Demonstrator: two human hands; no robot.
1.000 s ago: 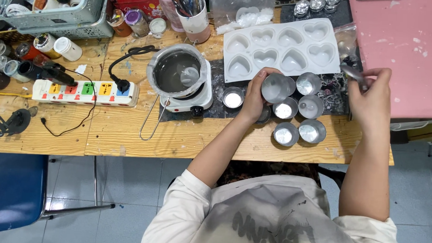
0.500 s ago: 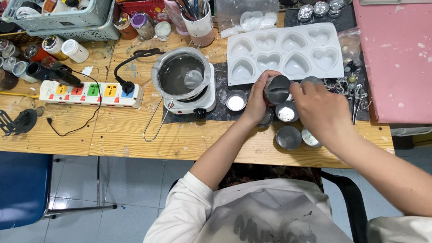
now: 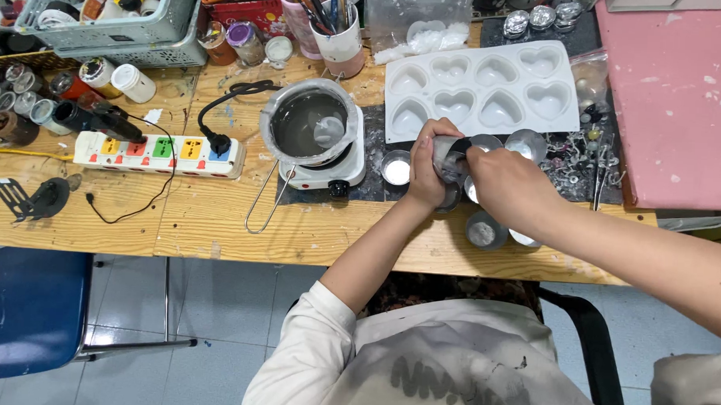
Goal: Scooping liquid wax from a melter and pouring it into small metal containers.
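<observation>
Head view: left hand (image 3: 427,166) grips a small tin (image 3: 450,158) at frame centre, steadying it below the heart mould (image 3: 480,87); right hand (image 3: 511,188) covers it, fingers hidden, grip unclear

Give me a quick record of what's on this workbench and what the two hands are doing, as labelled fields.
Setting: wooden table, seen from above
Left hand: grips a small metal cup
Right hand: at the same cup, its fingers hidden
Nearby: more round tins, white heart mould
Heater: pot of grey liquid on a small white hotplate
Left side: power strip, grey basket
</observation>
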